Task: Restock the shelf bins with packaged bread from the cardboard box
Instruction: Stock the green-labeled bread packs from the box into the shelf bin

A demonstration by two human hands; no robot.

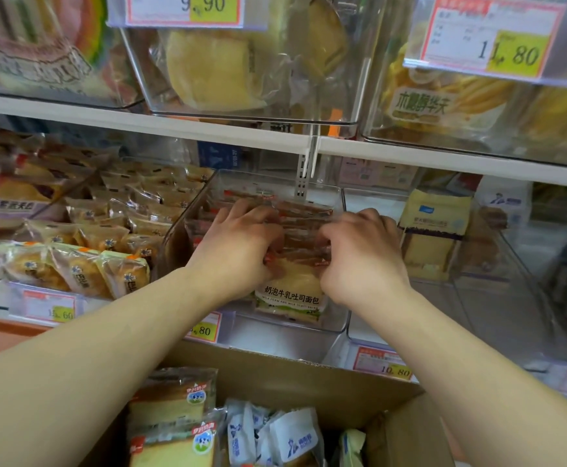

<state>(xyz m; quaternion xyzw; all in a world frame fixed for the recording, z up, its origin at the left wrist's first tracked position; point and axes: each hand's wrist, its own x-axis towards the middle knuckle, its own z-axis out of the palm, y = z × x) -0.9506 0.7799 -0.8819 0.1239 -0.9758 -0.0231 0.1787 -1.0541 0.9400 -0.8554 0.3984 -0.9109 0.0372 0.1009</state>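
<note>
White shelf [147, 124] carries clear bins [337, 318] of packaged bread [288, 294].

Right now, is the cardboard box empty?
No. The box is open and bread packs lie inside, below both hands.

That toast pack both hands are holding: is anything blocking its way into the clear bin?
Nothing visible blocks it. The left hand and right hand grip the toast pack at the front of the clear bin, already inside its walls. Similar packs fill the row behind it, so it takes the front spot.
</note>
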